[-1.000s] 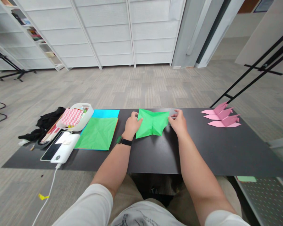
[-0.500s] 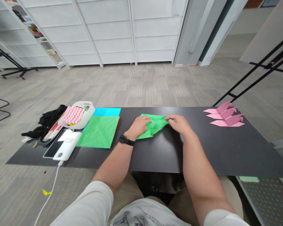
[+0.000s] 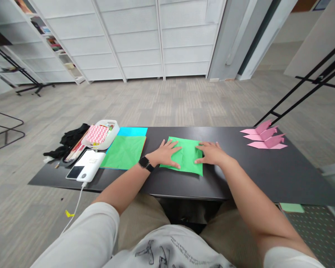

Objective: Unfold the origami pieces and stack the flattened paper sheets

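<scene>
Green and creased, roughly square with no clear long axis: a sheet of paper (image 3: 188,156) lying on the dark worktop (image 3: 184,186), straight ahead of the torso and between the two hands. Left hand (image 3: 165,153) laid over the left part, fingers pointing inward; right hand (image 3: 211,153) across the right edge, fingertips inward too. About equally near, with a strip of bare paper between. On both sides, a grip spread wide, fingers apart and resting on the paper, pinching nothing. Beside the left wrist and its watch (image 3: 144,161), a green-topped stack of paper (image 3: 124,150); farther left, a white basket (image 3: 111,139) and a white device (image 3: 92,163) with a cable (image 3: 77,204). Well off to the right, three pink folded birds (image 3: 269,142). Nothing visible wedged between hands and sheet.
</scene>
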{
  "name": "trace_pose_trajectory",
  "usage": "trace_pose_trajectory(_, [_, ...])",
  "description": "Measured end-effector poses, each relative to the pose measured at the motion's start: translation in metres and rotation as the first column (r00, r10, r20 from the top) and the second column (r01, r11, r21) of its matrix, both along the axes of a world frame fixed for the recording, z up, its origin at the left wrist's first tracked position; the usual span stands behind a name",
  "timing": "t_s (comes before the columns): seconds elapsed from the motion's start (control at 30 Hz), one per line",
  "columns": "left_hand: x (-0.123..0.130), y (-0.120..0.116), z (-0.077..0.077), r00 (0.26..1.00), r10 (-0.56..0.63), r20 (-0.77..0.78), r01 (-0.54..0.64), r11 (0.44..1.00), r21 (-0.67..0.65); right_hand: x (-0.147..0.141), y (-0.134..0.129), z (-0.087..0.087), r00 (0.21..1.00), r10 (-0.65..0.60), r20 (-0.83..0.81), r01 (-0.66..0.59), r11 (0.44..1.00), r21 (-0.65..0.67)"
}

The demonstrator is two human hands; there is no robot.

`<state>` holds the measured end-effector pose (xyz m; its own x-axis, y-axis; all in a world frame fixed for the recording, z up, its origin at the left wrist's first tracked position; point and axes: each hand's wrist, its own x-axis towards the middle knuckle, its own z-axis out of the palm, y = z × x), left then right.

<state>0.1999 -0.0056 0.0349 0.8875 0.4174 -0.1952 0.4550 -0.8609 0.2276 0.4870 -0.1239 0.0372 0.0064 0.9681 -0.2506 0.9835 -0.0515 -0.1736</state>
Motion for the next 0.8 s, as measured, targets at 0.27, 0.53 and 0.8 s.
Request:
trace_pose_trajectory(0.27, [-0.021,0.013,-0.008,1.0,-0.008,-0.018,0.009,0.999,0.049,0.006,-0.018,-0.012,0.997,0.051,0.064,-0.051,0.999,-0.008])
trace_pose_trajectory(0.53, [-0.023,0.044,-0.004,0.996,-0.022,-0.091,0.026,0.999,0.041,0.009,-0.015,-0.009,0.99,0.107,0.086,-0.106,0.994,-0.016])
trace_pose_trajectory(0.8, [-0.02,0.049,-0.002,0.994,-0.024,-0.11,0.027,0.999,0.035,0.018,-0.017,-0.02,0.987,0.119,0.112,-0.122,0.992,0.026])
